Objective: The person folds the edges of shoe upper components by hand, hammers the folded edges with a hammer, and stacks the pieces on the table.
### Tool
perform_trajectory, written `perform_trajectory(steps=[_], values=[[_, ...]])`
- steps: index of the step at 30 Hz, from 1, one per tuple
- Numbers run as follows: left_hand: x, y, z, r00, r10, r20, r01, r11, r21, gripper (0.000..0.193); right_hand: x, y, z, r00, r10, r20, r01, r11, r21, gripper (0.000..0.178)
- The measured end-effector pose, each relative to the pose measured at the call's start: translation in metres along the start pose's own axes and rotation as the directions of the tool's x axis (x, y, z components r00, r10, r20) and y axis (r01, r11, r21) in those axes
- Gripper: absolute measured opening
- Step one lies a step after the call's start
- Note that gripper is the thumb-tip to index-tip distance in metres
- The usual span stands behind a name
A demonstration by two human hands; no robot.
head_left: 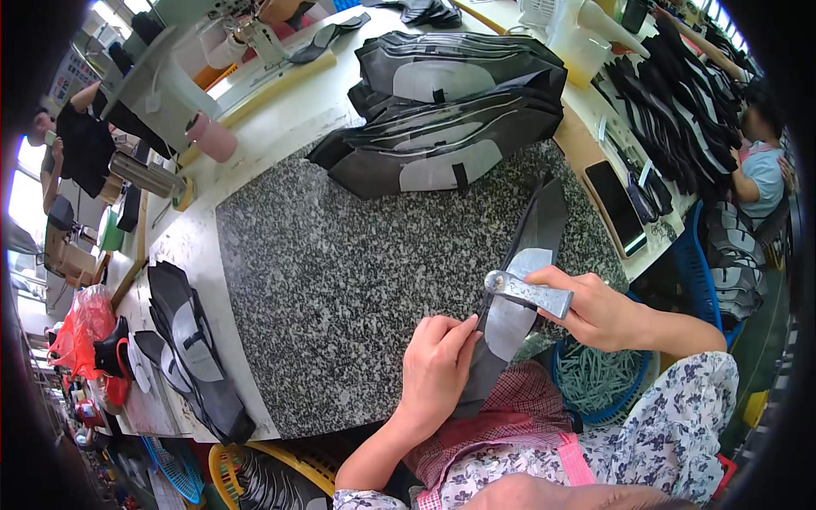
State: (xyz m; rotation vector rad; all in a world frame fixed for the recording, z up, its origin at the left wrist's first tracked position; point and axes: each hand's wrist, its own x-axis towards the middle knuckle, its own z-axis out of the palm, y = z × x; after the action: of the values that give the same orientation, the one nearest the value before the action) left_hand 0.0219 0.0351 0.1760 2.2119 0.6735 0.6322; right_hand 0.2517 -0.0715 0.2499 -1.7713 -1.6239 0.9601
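Black piece (542, 219): long, tapered, at three o'clock from the slab's middle; it slants from one o'clock down to seven, its lower end running toward the person's lap
Grey patch (508, 330): pale, rounded, midway along that piece; the metal hammer hides part of it
Left hand (435, 365): at five o'clock; its grip has thumb and forefinger pressed together, pinching the piece's nine o'clock edge
Right hand (595, 310): at three o'clock; its grip is wrapped around the metal hammer
Metal hammer (531, 293): silver, over the grey patch, rounded end roughly toward ten o'clock; I cannot tell whether it touches the patch
Speckled slab (340, 272): black and grey, lying on the pale counter (272, 144)
Stacked pieces (459, 119): a thick black pile with grey patches, at twelve o'clock
Loose pieces (191, 340): similar, overlapping, on the counter between eight and nine o'clock
Phone (614, 208): dark-screened, at two o'clock
Pink container (212, 138): between ten and eleven o'clock
Yellow basket (299, 459): below the counter's edge, between seven and eight o'clock; dark pieces inside
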Motion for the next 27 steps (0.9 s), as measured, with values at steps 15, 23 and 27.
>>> perform_trajectory(steps=[15, 23, 27], values=[[-0.013, 0.009, -0.005, 0.938, 0.273, 0.212, -0.344, 0.797, 0.496, 0.044, 0.012, -0.025, 0.003, 0.963, 0.114, 0.244, -0.048, 0.964, -0.260, 0.022], [-0.004, -0.001, -0.011, 0.969, 0.201, 0.146, -0.240, 0.909, 0.340, 0.033, 0.009, -0.026, 0.006, 0.953, 0.186, 0.240, -0.133, 0.966, -0.221, 0.027], [-0.003, -0.012, -0.026, 0.982, 0.085, 0.169, -0.107, 0.986, 0.126, 0.021, 0.013, -0.022, 0.004, 0.942, 0.198, 0.271, -0.126, 0.957, -0.260, 0.030]])
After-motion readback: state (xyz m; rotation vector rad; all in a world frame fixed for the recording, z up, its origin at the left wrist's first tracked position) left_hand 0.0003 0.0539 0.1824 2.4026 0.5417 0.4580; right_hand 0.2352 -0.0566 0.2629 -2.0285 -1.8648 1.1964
